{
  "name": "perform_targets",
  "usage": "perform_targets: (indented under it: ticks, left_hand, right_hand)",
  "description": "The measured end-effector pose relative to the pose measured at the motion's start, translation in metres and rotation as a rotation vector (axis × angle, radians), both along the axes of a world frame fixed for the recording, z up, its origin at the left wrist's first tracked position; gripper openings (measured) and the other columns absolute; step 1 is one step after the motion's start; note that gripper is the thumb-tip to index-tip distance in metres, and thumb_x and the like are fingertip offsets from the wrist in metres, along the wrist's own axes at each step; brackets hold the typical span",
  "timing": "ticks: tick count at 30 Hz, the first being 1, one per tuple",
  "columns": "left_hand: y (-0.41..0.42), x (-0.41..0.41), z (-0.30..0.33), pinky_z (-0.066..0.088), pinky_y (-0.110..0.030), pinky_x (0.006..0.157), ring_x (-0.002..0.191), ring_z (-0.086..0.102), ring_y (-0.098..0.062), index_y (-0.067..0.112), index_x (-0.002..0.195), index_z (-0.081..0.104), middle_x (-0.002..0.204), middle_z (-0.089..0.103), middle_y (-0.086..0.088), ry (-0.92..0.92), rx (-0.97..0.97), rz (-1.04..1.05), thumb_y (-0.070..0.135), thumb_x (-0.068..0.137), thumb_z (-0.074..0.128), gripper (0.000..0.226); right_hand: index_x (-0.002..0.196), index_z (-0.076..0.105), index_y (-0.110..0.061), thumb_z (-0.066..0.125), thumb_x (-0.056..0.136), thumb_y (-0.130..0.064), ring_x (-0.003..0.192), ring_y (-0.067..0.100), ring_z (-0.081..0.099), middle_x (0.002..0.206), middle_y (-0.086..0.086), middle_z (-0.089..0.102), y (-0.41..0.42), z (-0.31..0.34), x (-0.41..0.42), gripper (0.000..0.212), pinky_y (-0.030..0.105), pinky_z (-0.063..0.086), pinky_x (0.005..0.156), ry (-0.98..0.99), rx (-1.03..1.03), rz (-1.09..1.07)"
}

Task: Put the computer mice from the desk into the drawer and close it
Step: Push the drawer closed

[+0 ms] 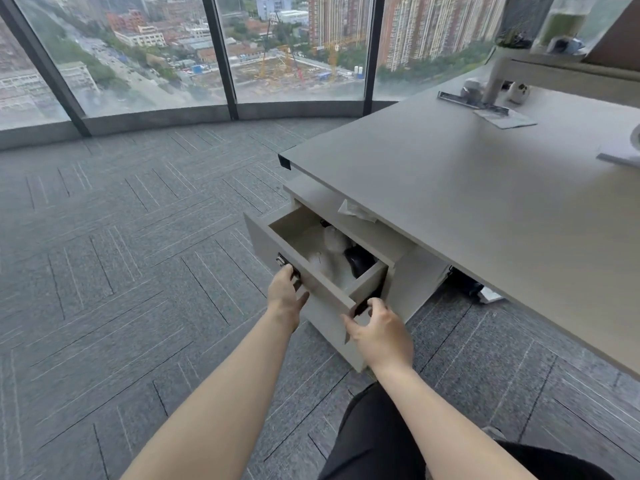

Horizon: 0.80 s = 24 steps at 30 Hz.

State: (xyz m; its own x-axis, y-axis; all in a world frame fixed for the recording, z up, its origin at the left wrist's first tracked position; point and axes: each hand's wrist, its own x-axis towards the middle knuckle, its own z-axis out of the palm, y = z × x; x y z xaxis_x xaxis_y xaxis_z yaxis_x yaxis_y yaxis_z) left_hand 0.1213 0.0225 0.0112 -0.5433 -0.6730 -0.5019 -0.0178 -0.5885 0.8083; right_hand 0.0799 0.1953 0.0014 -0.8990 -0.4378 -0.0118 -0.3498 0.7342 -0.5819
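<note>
Material: pale grey laminate, the same on the drawer (313, 268), on the cabinet around it and on the tabletop (467, 188) above.
Drawer: it stands pulled out towards you and to your left, its front panel running from upper left to lower right across your view.
Mice: two white mice (334, 240) and at least one black mouse (360, 259) lie in the drawer towards its right-hand rear; how many more are under them you cannot tell.
Tabletop: no mouse shows on the stretch you can see; the small things at its far end are too blurred to name.
Left hand (285, 294): your fingers are curled against the outer face of the front panel, beside the metal lock (280, 260), touching it, holding nothing else.
Right hand (379, 332): it is half closed around the near right corner of the front panel, thumb below, fingers over the edge.
Key relation: the cabinet opening lies away from both hands, up and to the right, along the drawer's long slide axis; both hands sit on the panel, one at each end.
Next move: as it looks, the loading is done and only the closing is left. Push evenly with both hands along that axis.
Risk: your right fingers hook over the corner; clear them before the panel meets the cabinet.
</note>
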Motion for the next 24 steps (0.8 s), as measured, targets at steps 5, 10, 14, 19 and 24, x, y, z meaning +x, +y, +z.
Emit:
perform_targets:
  ticks: [5,10,14,19,24]
  left_hand:
    - [0.008,-0.040,0.002,0.046,-0.045,0.101,0.119,0.056,-0.023,0.019,0.103,0.061,0.107,0.062,0.002,0.003,0.005,-0.068,0.031,0.098,0.042,0.022]
    - [0.012,-0.073,-0.001,0.044,-0.045,0.103,0.125,0.054,-0.024,0.017,0.119,0.060,0.131,0.059,-0.003,0.027,0.029,-0.094,0.037,0.098,0.043,0.033]
    - [0.015,-0.094,0.001,0.043,-0.046,0.105,0.126,0.053,-0.022,0.026,0.099,0.062,0.134,0.057,0.001,0.044,0.053,-0.114,0.042,0.098,0.041,0.027]
    - [0.019,-0.108,0.000,0.044,-0.045,0.104,0.129,0.050,-0.020,0.024,0.138,0.050,0.140,0.052,0.005,0.021,0.061,-0.100,0.047,0.098,0.035,0.048]
    - [0.010,-0.105,-0.002,0.043,-0.044,0.100,0.118,0.055,-0.019,0.025,0.129,0.055,0.140,0.055,0.005,0.025,0.064,-0.142,0.048,0.098,0.031,0.046]
  right_hand:
    - [0.135,0.044,-0.009,0.058,0.083,-0.062,0.117,0.031,0.053,0.128,0.013,0.060,0.005,-0.005,-0.036,0.075,0.040,0.049,0.079,-0.021,0.039,-0.116]
    - [0.139,0.040,-0.007,0.054,0.084,-0.066,0.118,0.034,0.057,0.134,0.017,0.058,0.007,-0.010,-0.066,0.082,0.043,0.053,0.084,-0.067,0.044,-0.157]
    - [0.139,0.041,-0.011,0.046,0.091,-0.060,0.115,0.034,0.059,0.129,0.014,0.062,0.006,-0.010,-0.083,0.069,0.042,0.052,0.082,-0.046,0.048,-0.153]
    - [0.131,0.044,-0.023,0.039,0.091,-0.064,0.104,0.031,0.065,0.119,0.008,0.069,0.007,-0.010,-0.092,0.057,0.043,0.056,0.076,-0.051,0.038,-0.113]
    - [0.122,0.046,-0.025,0.037,0.093,-0.062,0.100,0.031,0.067,0.112,0.007,0.071,0.005,-0.010,-0.093,0.048,0.045,0.056,0.077,-0.059,0.060,-0.092]
